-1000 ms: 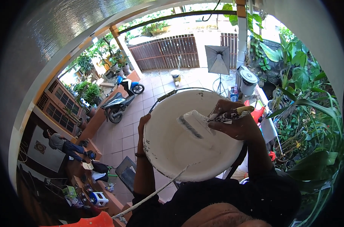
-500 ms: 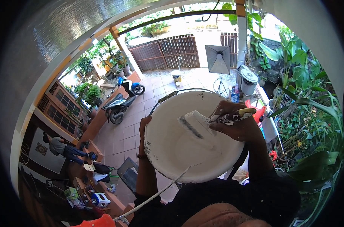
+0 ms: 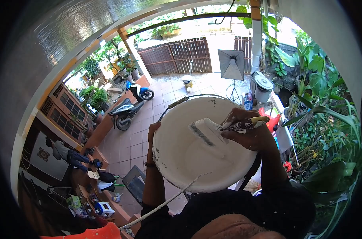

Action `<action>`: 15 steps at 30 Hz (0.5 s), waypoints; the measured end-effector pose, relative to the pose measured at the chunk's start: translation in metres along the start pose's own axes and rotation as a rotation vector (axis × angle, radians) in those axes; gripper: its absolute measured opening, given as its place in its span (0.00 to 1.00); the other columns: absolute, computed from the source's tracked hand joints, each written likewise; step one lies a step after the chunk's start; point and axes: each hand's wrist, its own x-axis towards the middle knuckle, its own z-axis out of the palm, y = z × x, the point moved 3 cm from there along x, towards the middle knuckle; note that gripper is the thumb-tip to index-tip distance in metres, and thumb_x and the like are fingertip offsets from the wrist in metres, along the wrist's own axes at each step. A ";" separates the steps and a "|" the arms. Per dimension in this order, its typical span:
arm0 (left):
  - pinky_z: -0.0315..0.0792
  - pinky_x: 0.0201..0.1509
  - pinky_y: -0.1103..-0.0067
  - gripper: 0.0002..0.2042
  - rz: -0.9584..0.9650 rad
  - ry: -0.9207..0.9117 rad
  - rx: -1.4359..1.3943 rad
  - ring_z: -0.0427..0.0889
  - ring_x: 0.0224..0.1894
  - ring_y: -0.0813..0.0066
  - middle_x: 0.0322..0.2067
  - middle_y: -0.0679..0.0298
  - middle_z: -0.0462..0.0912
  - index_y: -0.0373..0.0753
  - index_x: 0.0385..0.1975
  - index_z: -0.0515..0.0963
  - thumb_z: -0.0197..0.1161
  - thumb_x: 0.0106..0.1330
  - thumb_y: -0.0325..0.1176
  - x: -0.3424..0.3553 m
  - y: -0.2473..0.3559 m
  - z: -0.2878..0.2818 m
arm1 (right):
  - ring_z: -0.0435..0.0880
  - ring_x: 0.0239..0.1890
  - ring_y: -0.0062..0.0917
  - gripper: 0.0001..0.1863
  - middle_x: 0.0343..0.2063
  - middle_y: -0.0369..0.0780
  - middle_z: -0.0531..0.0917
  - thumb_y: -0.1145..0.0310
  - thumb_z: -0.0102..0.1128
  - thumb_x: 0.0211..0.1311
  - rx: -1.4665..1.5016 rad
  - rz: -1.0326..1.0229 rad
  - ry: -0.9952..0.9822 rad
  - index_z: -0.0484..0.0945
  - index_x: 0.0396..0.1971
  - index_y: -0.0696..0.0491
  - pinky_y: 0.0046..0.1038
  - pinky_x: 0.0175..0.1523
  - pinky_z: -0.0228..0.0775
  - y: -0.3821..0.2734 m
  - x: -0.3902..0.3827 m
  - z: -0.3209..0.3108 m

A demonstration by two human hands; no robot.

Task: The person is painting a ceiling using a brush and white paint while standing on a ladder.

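Note:
A large round bucket (image 3: 167, 159) of whitish paint is right in front of me, its inside coated and its rim speckled. My left hand (image 3: 153, 130) grips the bucket's left rim, fingers wrapped over the edge. In my right hand (image 3: 246, 129) is a wide paintbrush (image 3: 207, 130), its handle spattered with white. The paint-covered bristles are inside the bucket, over the pale paint; I cannot tell whether they touch it. A thin whitish stick (image 3: 162, 206) crosses the bucket's near rim and slants down to the lower left.
A red-orange plastic piece (image 3: 103, 232) shows at the lower left. Beyond the bucket are a parked motorbike (image 3: 127, 110), a small pail (image 3: 187, 81), a softbox lamp on a stand (image 3: 231, 65) and a lidded bin (image 3: 263, 88). Another person (image 3: 67, 153) stands at left. Plants (image 3: 322, 111) line the right.
The background has shifted slightly as my head moved. My hands, the bucket and the brush keep almost the same places, and both grips are unchanged.

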 end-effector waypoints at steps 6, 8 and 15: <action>0.71 0.35 0.73 0.22 -0.025 0.076 0.035 0.76 0.31 0.69 0.33 0.58 0.78 0.36 0.38 0.74 0.55 0.55 0.50 -0.005 0.002 0.007 | 0.81 0.26 0.23 0.12 0.23 0.39 0.80 0.71 0.70 0.46 -0.034 -0.104 0.126 0.76 0.29 0.57 0.26 0.33 0.72 -0.002 -0.001 -0.001; 0.71 0.35 0.73 0.22 -0.040 0.076 0.026 0.76 0.31 0.68 0.33 0.58 0.78 0.35 0.39 0.74 0.55 0.55 0.50 -0.005 0.002 0.008 | 0.80 0.25 0.22 0.11 0.22 0.38 0.80 0.72 0.70 0.45 -0.115 -0.107 0.080 0.76 0.26 0.57 0.25 0.32 0.71 -0.008 0.002 0.002; 0.71 0.34 0.73 0.23 -0.030 0.079 0.044 0.76 0.31 0.68 0.33 0.56 0.78 0.35 0.40 0.74 0.56 0.55 0.51 -0.002 -0.001 -0.002 | 0.82 0.25 0.33 0.10 0.21 0.41 0.80 0.72 0.68 0.45 -0.251 -0.160 0.037 0.74 0.25 0.55 0.30 0.31 0.72 -0.016 0.004 0.003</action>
